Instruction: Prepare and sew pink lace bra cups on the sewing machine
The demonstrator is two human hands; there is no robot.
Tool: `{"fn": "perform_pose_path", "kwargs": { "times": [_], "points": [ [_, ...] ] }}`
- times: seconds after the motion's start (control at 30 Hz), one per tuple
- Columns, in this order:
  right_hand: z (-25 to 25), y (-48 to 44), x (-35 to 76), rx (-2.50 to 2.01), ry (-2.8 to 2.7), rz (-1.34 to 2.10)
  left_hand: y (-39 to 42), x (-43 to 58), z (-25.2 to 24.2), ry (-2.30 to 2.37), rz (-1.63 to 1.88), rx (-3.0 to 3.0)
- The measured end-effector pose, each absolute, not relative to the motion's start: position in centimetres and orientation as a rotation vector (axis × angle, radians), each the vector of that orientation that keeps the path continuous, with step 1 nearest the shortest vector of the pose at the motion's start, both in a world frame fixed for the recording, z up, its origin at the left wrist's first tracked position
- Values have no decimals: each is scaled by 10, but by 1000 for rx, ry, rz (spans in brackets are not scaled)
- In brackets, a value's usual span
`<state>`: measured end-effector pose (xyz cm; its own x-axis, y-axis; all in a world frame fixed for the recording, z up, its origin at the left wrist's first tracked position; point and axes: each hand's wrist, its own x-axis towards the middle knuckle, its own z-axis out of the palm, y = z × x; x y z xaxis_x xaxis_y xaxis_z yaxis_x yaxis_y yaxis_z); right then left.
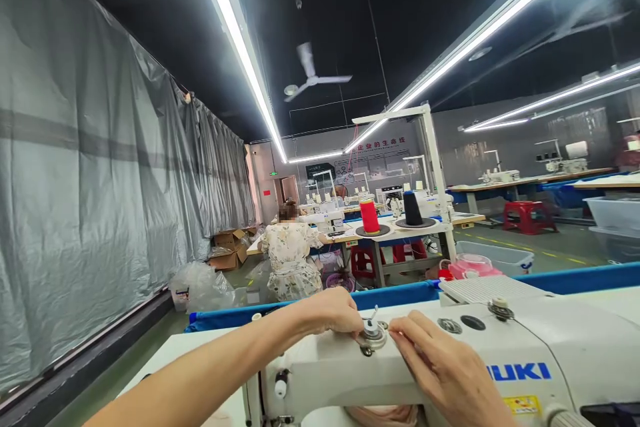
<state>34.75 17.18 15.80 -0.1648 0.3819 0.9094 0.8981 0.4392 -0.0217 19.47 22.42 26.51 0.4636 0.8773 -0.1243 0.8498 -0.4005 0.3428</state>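
Note:
A white sewing machine (340, 373) with blue lettering stretches across the foreground. On top of its arm sits a small round metal fitting (373, 333) with a short upright lever, which looks like a bobbin winder. My left hand (337, 310) reaches in from the left, fingers curled closed against the fitting's left side. At its right side, my right hand (435, 353) pinches with thumb and fingertips together. Whatever either hand holds is too small or hidden to tell. Light pink fabric (385, 415) lies below the machine arm.
Beyond a blue cloth trough (310, 300), a person (293, 250) in a floral top sits at another machine. A red thread cone (369, 217) and a black thread cone (413, 208) stand on the table ahead. A white thread stand post (440, 193) rises beside them.

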Motion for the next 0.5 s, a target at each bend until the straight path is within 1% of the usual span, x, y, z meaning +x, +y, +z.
{"fn": "perform_pose_path", "kwargs": {
  "times": [0.17,0.37,0.5],
  "points": [
    [154,173,346,-1177,-1730,-704,226,213,270,1385,121,2670],
    [152,172,348,-1204,-1735,-676,205,192,244,1097,179,3041],
    [150,174,346,-1212,-1723,-674,215,169,235,1241,263,3066]
  ]
}}
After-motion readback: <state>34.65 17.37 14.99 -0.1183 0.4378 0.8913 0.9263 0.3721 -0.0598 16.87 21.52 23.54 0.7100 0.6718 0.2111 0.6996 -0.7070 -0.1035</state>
